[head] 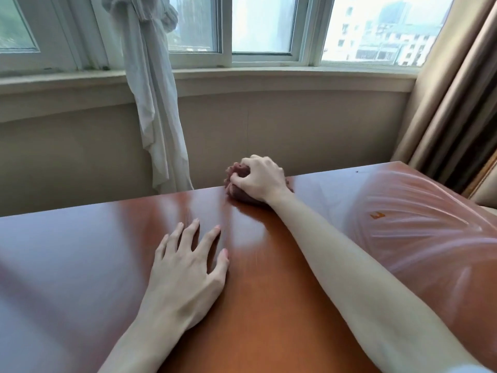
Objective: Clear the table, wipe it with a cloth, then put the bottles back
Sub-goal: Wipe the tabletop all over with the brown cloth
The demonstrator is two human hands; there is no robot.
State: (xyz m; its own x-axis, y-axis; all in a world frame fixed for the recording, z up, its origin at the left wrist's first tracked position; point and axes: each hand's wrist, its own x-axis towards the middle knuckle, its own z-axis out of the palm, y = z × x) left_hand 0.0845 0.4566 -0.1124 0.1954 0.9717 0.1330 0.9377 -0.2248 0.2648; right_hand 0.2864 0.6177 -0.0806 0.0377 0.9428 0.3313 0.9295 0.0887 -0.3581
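Head: right hand (259, 177) around cloth (236, 172).

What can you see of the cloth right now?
The cloth is a dark reddish-brown wad, bunched up rather than spread flat, with crumpled folds showing at its left side. It looks soft, like a rag. It sits on the table at the far edge, near the middle. The right hand covers most of it, fingers curled into the folds, pressing it down. The left hand rests apart from it.
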